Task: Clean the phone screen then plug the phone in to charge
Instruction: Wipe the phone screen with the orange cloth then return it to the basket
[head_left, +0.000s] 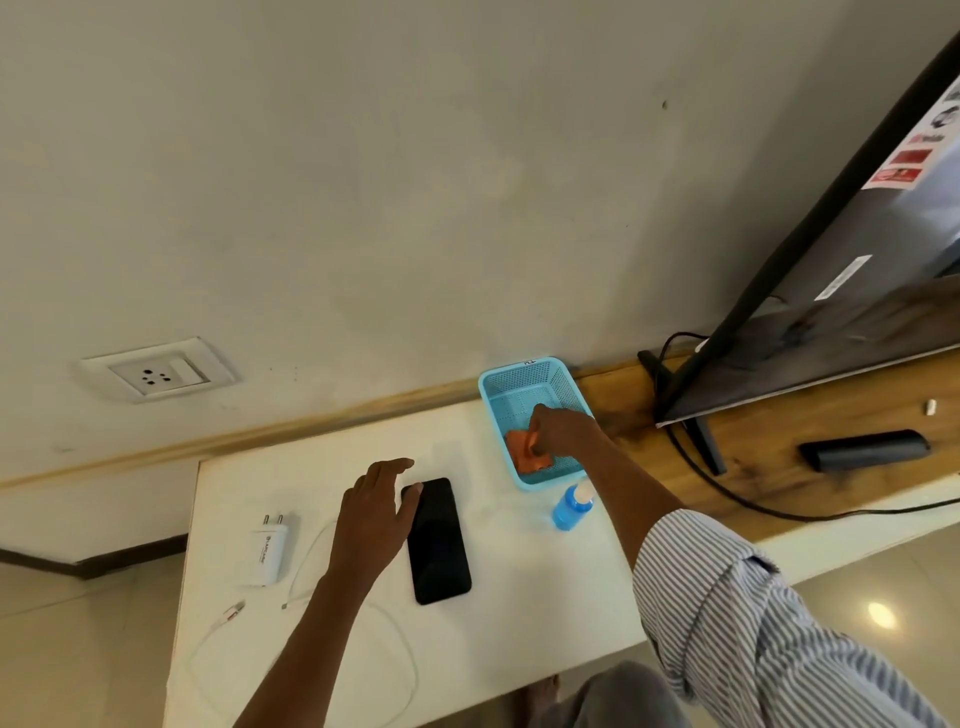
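**Right hand on the cloth, left hand by the phone**

Your right hand (558, 431) reaches into the blue basket (524, 384) and pinches the orange cloth (522, 452). Your left hand (374, 512) hovers with fingers spread and relaxed, thumb touching the top corner of the phone (439, 540), which lies face up on the white table (545, 587). The charger (267, 551) and cable (410, 670) lie to its left, the spray bottle (569, 506) to its right.
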